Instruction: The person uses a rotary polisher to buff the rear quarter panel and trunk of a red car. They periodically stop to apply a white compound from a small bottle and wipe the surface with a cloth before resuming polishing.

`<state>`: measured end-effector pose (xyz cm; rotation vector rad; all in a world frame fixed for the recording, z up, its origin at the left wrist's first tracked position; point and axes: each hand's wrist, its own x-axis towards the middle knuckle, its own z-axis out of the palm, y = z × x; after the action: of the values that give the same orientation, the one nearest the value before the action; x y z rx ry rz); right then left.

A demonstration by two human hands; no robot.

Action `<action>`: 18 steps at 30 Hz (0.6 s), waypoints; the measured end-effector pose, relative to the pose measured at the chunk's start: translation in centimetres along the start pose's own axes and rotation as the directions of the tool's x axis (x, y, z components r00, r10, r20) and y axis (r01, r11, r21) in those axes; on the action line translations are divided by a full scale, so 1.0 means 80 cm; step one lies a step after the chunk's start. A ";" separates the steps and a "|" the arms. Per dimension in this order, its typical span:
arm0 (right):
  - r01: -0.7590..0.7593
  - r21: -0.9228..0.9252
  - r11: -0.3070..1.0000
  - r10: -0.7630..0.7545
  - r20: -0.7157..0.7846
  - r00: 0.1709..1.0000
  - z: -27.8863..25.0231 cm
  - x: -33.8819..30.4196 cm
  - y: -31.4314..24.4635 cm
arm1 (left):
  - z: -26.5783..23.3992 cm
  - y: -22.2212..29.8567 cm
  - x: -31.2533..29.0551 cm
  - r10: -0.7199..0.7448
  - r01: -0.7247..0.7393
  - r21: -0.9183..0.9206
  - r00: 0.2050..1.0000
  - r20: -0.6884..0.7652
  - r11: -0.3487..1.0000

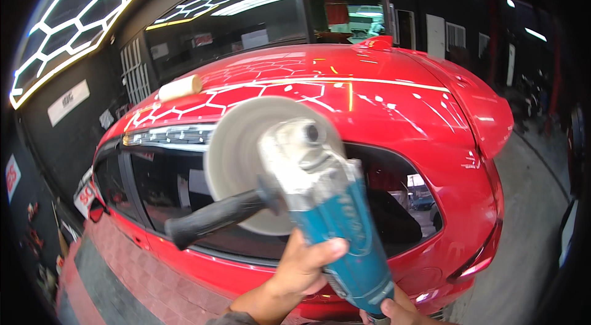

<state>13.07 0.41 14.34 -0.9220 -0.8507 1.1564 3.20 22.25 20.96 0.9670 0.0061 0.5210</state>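
A teal polisher (341,220) with a silver head is raised in front of the side of a red car (455,171). My left hand (308,260) is closed around the underside of its body, thumb along the casing. My right hand (397,309) grips the rear end at the lower edge, partly cut off by the frame. A round whitish pad (237,146) sits on the head, its surface smeared by motion. The black side handle (215,217) points left, with no hand on it. Whether the pad touches the paint I cannot tell.
A cream-coloured cylinder (180,87) lies on the car's roof at the far left. A fin antenna (377,43) rises from the roof's rear. Dark side windows (394,196) face me. Hexagonal lights (80,8) glow upper left. Patterned floor tiles (132,266) run along the car.
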 end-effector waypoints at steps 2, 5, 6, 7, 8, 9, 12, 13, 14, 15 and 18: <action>-0.035 0.035 0.999 0.031 0.105 0.994 0.008 0.017 -0.017 | 0.003 0.016 -0.004 0.078 -0.073 0.055 0.992 -0.103 0.996; -0.064 0.073 0.995 0.054 0.135 0.989 0.011 0.026 -0.024 | -0.011 0.025 -0.002 0.113 -0.107 0.060 0.989 -0.097 0.992; -0.072 0.092 0.993 0.059 0.136 0.989 0.013 0.027 -0.031 | -0.007 0.028 0.002 0.123 -0.116 0.078 0.988 -0.091 0.990; -0.077 0.085 0.993 0.066 0.126 0.990 0.015 0.028 -0.038 | -0.004 0.027 0.004 0.117 -0.113 0.049 0.989 -0.091 0.992; -0.084 0.079 0.993 0.074 0.120 0.990 0.014 0.028 -0.044 | -0.002 0.026 0.006 0.112 -0.110 0.024 0.989 -0.093 0.994; -0.091 0.075 0.993 0.082 0.117 0.990 0.013 0.026 -0.046 | 0.000 0.024 0.007 0.108 -0.108 0.001 0.989 -0.098 0.994; -0.050 0.056 0.997 0.048 0.036 0.998 0.005 0.007 -0.037 | 0.007 0.005 0.011 0.075 -0.074 -0.059 0.997 0.017 0.996; 0.025 0.000 1.000 -0.025 0.021 0.999 0.002 0.003 -0.025 | 0.006 -0.004 0.011 0.067 -0.061 -0.080 0.996 0.067 0.995; 0.099 -0.057 0.993 -0.099 0.005 0.995 -0.002 0.002 -0.008 | 0.001 -0.014 0.013 0.037 -0.037 -0.003 0.999 0.020 0.999; 0.121 -0.097 0.988 -0.121 0.000 0.993 -0.005 0.002 -0.002 | 0.002 -0.016 0.011 0.046 -0.046 -0.017 0.999 0.020 0.999; 0.086 -0.175 0.981 -0.087 0.006 0.996 -0.007 0.014 -0.005 | 0.001 -0.005 0.005 0.071 -0.066 -0.093 0.996 0.058 0.994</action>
<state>13.90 1.34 14.57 -1.0190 -0.9932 1.0171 3.78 22.14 20.78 0.8963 -0.1048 0.5501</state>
